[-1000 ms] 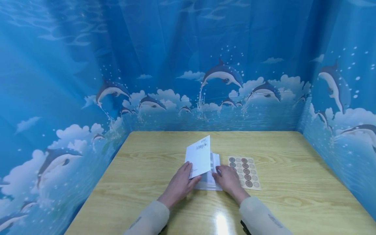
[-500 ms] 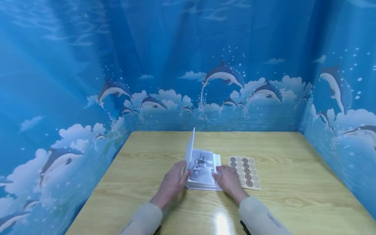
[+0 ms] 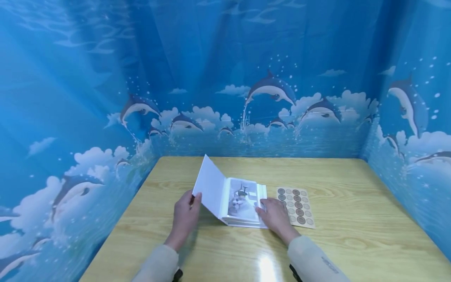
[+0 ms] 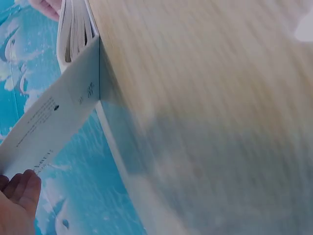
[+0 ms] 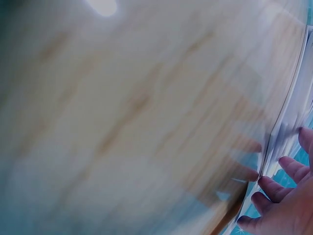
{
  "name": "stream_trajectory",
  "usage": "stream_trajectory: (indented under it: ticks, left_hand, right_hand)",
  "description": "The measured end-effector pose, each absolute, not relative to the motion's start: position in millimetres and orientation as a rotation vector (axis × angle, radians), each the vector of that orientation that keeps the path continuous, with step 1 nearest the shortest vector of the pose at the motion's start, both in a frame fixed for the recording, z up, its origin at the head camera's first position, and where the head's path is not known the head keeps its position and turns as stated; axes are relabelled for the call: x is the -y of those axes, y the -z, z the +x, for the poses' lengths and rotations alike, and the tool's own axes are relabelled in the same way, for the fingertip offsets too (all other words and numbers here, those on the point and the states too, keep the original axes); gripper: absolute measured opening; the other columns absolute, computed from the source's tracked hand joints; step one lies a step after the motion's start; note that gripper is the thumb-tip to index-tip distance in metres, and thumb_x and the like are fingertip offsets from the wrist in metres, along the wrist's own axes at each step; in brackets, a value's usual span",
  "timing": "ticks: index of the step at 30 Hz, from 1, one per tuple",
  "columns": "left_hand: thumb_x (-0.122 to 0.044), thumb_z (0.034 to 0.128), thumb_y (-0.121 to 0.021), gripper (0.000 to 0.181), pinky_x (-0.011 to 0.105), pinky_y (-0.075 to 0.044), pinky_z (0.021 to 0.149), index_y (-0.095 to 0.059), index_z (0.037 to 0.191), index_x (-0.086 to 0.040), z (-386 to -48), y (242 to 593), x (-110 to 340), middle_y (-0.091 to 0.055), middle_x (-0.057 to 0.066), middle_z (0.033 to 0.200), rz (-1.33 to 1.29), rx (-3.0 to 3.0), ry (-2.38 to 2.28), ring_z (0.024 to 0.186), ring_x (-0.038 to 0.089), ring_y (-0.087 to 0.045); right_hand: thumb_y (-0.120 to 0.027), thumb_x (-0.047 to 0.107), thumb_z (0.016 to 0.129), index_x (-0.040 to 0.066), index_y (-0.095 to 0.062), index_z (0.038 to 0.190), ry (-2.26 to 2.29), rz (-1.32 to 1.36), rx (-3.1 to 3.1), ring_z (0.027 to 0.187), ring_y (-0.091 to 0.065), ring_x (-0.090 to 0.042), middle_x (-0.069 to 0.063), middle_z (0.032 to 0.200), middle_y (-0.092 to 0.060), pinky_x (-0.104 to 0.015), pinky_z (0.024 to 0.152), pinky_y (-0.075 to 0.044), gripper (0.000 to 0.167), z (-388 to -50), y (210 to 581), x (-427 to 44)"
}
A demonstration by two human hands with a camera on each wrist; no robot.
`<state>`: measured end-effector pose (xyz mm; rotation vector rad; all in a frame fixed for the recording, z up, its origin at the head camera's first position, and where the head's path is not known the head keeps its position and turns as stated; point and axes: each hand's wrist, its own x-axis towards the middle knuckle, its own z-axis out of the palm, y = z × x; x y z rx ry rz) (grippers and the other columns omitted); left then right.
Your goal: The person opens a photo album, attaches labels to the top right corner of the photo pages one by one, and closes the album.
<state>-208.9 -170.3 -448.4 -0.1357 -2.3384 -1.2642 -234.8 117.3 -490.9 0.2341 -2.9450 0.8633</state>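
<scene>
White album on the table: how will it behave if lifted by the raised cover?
Cover probably stiff: it stands straight in the left hand. Album likely heavy for its size, given the thick page block. Pages may flop open: gaps show between them in the left wrist view.

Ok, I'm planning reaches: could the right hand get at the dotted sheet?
Probably yes: the right hand, at the white book, partly overlaps the dotted sheet in the head view; nothing visible blocks it.

From my remote post I see the book [image 3: 242,203] on the worktop [image 3: 352,196], the sheet [image 3: 303,206] to its right, the curtain [image 3: 211,70] behind.
</scene>
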Motion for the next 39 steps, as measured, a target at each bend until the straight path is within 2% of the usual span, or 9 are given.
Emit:
stream_trajectory:
  ticks: [3, 7, 11, 14, 19, 23, 31, 39]
  left_hand:
    - [-0.018, 0.1006, -0.058, 0.023, 0.032, -0.056, 0.068, -0.067, 0.111, 0.001, -208, 452, 181, -0.068, 0.010, 0.089, -0.028, 2.365, 1.310, 0.079, 0.022, -0.064]
    - [-0.017, 0.0992, -0.060, 0.027, 0.037, -0.059, 0.075, -0.066, 0.118, 0.002, -208, 455, 191, -0.070, 0.016, 0.096, 0.065, 2.384, 1.371, 0.088, 0.028, -0.067]
    - [-0.017, 0.0989, -0.060, 0.029, 0.033, -0.057, 0.071, -0.064, 0.121, 0.003, -208, 457, 199, -0.070, 0.015, 0.093, 0.153, 2.425, 1.423, 0.084, 0.026, -0.066]
    - [-0.014, 0.0993, -0.059, 0.028, 0.028, -0.054, 0.065, -0.063, 0.120, 0.005, -207, 460, 203, -0.068, 0.012, 0.087, 0.193, 2.442, 1.473, 0.077, 0.022, -0.063]
    - [-0.007, 0.0994, -0.057, 0.027, 0.036, -0.059, 0.072, -0.060, 0.119, 0.010, -209, 466, 206, -0.069, 0.016, 0.091, 0.222, 2.394, 1.631, 0.077, 0.022, -0.066]
    - [-0.006, 0.0996, -0.056, 0.026, 0.039, -0.059, 0.074, -0.060, 0.118, 0.012, -210, 470, 207, -0.068, 0.014, 0.090, 0.253, 2.381, 1.704, 0.074, 0.017, -0.065]
    - [-0.006, 0.0979, -0.058, 0.020, 0.029, -0.057, 0.068, -0.064, 0.101, 0.012, -212, 475, 212, -0.068, 0.010, 0.076, 0.269, 2.466, 1.705, 0.071, 0.019, -0.065]
    - [-0.014, 0.0955, -0.064, 0.026, 0.031, -0.055, 0.066, -0.065, 0.108, 0.010, -212, 472, 223, -0.068, 0.012, 0.085, 0.394, 2.667, 1.508, 0.075, 0.021, -0.064]
  right_hand:
    - [-0.062, 0.030, 0.097, -0.002, -0.059, 0.131, -0.859, 0.226, 2.957, 0.130, -0.044, -0.047, -0.029, 0.136, -0.053, -0.062, 0.111, -0.028, 0.047, -235, 492, -117]
    - [-0.063, 0.030, 0.096, 0.000, -0.059, 0.131, -0.828, 0.213, 2.968, 0.131, -0.043, -0.047, -0.029, 0.137, -0.052, -0.062, 0.111, -0.027, 0.046, -236, 494, -116]
    - [-0.063, 0.029, 0.096, 0.001, -0.060, 0.131, -0.798, 0.193, 2.977, 0.131, -0.043, -0.046, -0.028, 0.138, -0.052, -0.064, 0.112, -0.024, 0.045, -237, 494, -114]
    - [-0.057, 0.037, 0.099, 0.004, -0.060, 0.132, -0.781, 0.168, 2.993, 0.133, -0.041, -0.045, -0.027, 0.140, -0.051, -0.066, 0.112, -0.021, 0.047, -237, 494, -112]
    - [-0.055, 0.053, 0.096, 0.008, -0.059, 0.135, -0.768, 0.107, 3.034, 0.135, -0.038, -0.046, -0.025, 0.143, -0.049, -0.069, 0.112, -0.015, 0.060, -237, 492, -108]
    - [-0.061, 0.053, 0.093, 0.008, -0.058, 0.136, -0.723, 0.084, 3.057, 0.135, -0.037, -0.047, -0.026, 0.143, -0.048, -0.072, 0.111, -0.013, 0.062, -236, 491, -108]
    - [-0.061, 0.048, 0.094, 0.007, -0.057, 0.137, -0.679, 0.038, 3.071, 0.134, -0.037, -0.050, -0.027, 0.143, -0.048, -0.073, 0.110, -0.011, 0.059, -234, 486, -115]
    - [-0.060, 0.049, 0.094, 0.008, -0.056, 0.138, -0.672, 0.048, 3.083, 0.135, -0.036, -0.049, -0.027, 0.144, -0.046, -0.073, 0.110, -0.011, 0.060, -234, 487, -116]
